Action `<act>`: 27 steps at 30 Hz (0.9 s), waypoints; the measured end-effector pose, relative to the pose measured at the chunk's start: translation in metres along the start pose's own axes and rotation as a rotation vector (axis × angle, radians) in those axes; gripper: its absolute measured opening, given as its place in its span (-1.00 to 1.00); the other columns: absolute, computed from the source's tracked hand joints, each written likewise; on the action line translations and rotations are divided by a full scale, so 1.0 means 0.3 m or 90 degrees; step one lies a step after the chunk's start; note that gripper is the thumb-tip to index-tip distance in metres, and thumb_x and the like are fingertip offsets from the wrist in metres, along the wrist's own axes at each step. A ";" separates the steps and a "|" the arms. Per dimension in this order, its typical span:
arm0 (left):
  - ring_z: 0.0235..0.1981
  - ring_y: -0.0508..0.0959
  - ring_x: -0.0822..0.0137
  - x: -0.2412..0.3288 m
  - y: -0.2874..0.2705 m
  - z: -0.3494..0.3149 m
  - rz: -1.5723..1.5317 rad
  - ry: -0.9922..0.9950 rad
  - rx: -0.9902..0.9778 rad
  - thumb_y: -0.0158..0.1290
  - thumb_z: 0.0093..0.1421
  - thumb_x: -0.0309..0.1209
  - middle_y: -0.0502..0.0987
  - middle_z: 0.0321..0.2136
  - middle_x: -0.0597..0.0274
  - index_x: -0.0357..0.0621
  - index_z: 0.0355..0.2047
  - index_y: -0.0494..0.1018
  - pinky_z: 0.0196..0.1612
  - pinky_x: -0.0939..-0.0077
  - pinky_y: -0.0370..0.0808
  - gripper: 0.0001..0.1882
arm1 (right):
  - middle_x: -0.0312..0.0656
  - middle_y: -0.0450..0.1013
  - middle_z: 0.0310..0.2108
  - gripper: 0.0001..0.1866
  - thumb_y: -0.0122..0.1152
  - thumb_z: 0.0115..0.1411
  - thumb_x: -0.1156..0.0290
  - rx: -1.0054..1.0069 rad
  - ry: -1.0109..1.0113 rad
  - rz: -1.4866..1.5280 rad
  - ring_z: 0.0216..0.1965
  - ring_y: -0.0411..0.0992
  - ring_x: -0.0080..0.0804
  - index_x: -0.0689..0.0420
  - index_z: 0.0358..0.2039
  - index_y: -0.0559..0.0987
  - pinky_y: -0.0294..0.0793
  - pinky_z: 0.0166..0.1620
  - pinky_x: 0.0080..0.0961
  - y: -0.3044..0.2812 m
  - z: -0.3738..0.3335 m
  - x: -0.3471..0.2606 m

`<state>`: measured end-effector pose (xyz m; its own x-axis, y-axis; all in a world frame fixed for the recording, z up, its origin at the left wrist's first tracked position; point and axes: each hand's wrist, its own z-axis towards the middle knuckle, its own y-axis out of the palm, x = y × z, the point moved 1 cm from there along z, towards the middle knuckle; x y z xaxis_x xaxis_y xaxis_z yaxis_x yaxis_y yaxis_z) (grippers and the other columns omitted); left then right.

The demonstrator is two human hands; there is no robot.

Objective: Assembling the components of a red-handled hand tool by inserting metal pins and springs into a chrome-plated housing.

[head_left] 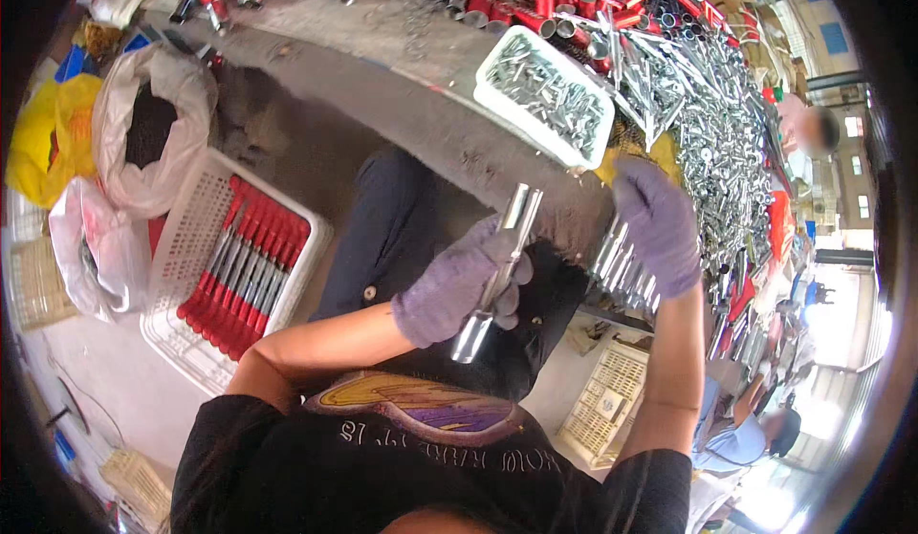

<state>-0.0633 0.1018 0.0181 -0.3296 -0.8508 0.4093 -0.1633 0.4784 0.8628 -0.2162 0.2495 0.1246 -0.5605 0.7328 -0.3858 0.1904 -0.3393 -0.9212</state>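
Observation:
My left hand (454,281), in a purple-grey glove, is wrapped round a shiny metal tube (471,336) in front of my torso. The tube is tilted, with its upper end (516,211) rising above my fingers; a slim bright edge or rod runs along it. My gloved right hand (660,223) is over the bench's near edge, beside several chrome tubes (623,264). Its fingertips are bent toward the parts and partly hidden, so I cannot see whether they grip anything. Just beyond it stands a white tray (595,156) of small metal parts.
A heap of loose metal parts (722,142) covers the bench's right side, with red-handled pieces (545,18) behind. At left, a white basket (172,285) holds rows of red-and-silver tools (239,266) near plastic bags (115,175). A cream crate (602,400) sits low right; people work farther right.

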 end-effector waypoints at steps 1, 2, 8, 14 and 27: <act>-0.64 0.43 0.45 0.028 -0.001 0.011 0.015 0.012 -0.007 -0.06 0.21 -0.02 0.43 -0.45 0.27 -0.10 -0.10 0.29 -0.56 0.52 0.50 -0.55 | -0.04 0.51 -0.27 -0.72 0.06 0.18 0.24 0.028 -0.016 -0.030 -0.20 0.50 -0.18 0.11 -0.17 0.54 0.45 -0.10 -0.39 -0.018 0.064 0.046; -0.68 0.42 0.43 0.055 -0.006 0.027 0.029 0.025 -0.014 -0.02 0.14 0.12 0.46 -0.48 0.26 -0.11 -0.11 0.32 -0.57 0.52 0.51 -0.44 | -0.04 0.51 -0.27 -0.72 0.06 0.18 0.24 0.033 -0.013 -0.025 -0.20 0.50 -0.18 0.11 -0.17 0.54 0.45 -0.10 -0.39 -0.031 0.138 0.090; -0.69 0.38 0.50 0.243 0.048 0.186 -0.009 0.067 0.007 -0.03 0.23 -0.06 0.39 -0.56 0.35 -0.05 -0.19 0.31 -0.64 0.61 0.37 -0.65 | -0.07 0.36 0.03 -0.55 0.06 0.16 0.27 0.034 -0.189 -0.262 0.06 0.33 -0.16 0.00 0.08 0.39 0.30 0.10 -0.30 0.024 0.560 0.262; -0.46 0.43 0.47 0.346 0.058 0.261 0.717 0.298 0.124 0.15 0.11 -0.20 0.45 -0.44 0.35 -0.16 -0.12 0.35 -0.34 0.57 0.42 -0.58 | -0.12 0.46 -0.13 -0.51 0.12 0.13 0.29 -0.007 -0.060 -0.003 -0.09 0.43 -0.29 0.02 0.09 0.37 0.37 0.00 -0.37 0.008 0.640 0.259; -0.29 0.54 0.07 0.330 0.120 0.363 0.889 0.343 -0.020 0.06 0.11 -0.02 0.50 -0.34 0.01 -0.13 -0.13 0.33 -0.23 0.29 0.43 -0.51 | -0.13 0.45 -0.18 -0.41 0.22 0.06 0.28 -0.037 -0.049 0.635 -0.40 0.43 -0.55 0.27 0.07 0.34 0.46 -0.36 -0.67 -0.167 0.308 0.154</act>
<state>-0.2032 0.0585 0.0574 0.1756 0.2968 0.9386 0.0075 0.9530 -0.3028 -0.3260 0.2458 0.1576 -0.1740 0.0884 -0.9808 0.6396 -0.7471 -0.1808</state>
